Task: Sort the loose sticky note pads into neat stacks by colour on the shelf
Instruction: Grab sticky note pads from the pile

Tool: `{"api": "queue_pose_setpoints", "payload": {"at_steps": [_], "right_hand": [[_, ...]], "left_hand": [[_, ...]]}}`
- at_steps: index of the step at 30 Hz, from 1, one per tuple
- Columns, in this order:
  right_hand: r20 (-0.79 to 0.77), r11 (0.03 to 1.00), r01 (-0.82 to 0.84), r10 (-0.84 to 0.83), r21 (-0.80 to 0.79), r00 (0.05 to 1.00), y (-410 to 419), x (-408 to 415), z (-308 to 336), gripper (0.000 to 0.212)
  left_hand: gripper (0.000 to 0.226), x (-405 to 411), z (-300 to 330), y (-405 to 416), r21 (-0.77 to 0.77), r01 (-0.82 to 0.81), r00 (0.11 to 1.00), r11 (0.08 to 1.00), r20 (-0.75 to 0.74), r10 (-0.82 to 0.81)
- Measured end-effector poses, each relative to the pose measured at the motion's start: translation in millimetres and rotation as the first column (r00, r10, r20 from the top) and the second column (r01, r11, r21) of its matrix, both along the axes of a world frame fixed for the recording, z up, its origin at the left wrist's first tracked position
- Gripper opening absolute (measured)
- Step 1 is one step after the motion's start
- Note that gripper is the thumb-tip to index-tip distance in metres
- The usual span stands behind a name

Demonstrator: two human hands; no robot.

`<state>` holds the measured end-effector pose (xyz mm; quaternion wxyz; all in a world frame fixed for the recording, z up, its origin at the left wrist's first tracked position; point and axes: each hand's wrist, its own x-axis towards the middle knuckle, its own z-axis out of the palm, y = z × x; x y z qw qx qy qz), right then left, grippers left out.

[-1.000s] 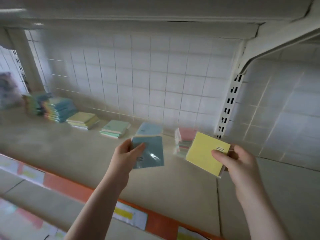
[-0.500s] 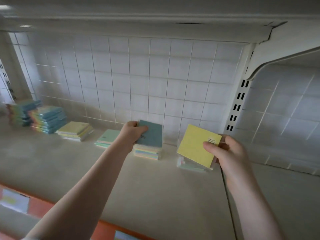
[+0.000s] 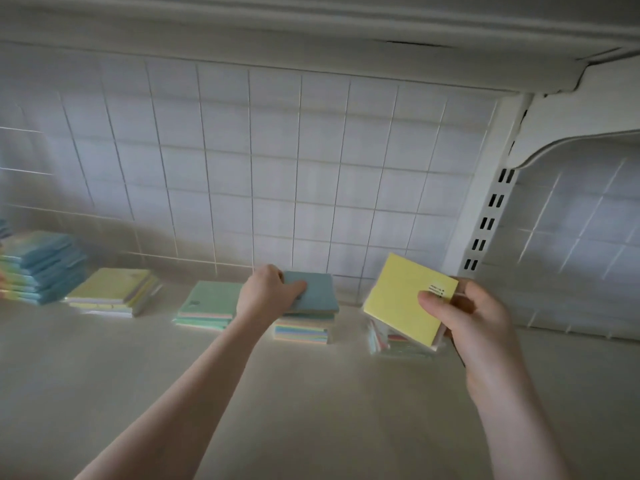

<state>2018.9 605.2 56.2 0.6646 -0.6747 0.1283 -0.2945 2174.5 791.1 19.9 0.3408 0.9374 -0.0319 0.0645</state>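
My left hand (image 3: 266, 292) grips a blue pad (image 3: 317, 292) that lies on top of a short multicolour stack (image 3: 303, 329) near the back wall. My right hand (image 3: 464, 318) pinches a yellow pad (image 3: 401, 299), held tilted in the air above a loose pile of pads (image 3: 391, 344). Left of the blue pad lies a green stack (image 3: 207, 304), then a yellow stack (image 3: 110, 292), then a tall blue-topped stack (image 3: 41, 266) at the far left.
The beige shelf board (image 3: 311, 393) stretches toward me. A white tiled back wall (image 3: 277, 185) and a slotted upright (image 3: 491, 220) stand behind. An upper shelf (image 3: 311, 36) hangs overhead.
My left hand has carried the blue pad away from me and down onto the multicolour stack. My right hand with the yellow pad has stayed nearly in place.
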Motion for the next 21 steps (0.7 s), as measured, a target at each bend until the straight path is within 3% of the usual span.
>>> {"api": "queue_pose_setpoints", "payload": {"at_steps": [6,9,14,21], "right_hand": [[-0.017,0.999,0.031,-0.032,-0.037,0.999,19.9,3.4,-0.5,0.014],[-0.022,0.997,0.048,-0.049,-0.057,0.999,26.5,5.6,1.1,0.014],[-0.035,0.998,0.016,-0.018,-0.054,0.999,49.8,23.8,3.6,0.013],[-0.076,0.989,-0.145,0.143,-0.030,0.987,123.0,78.2,-1.0,0.013]], "left_hand": [[0.042,-1.1,-5.9,11.3,0.117,0.093,0.995,0.989,0.027,-0.096],[0.044,-3.7,-2.1,26.9,0.092,0.092,0.987,0.992,0.125,-0.103],[0.031,-14.8,12.3,87.4,0.048,0.013,0.946,0.999,0.323,-0.028],[0.027,-44.9,0.0,189.0,0.126,-0.136,0.926,0.983,0.369,0.081]]}}
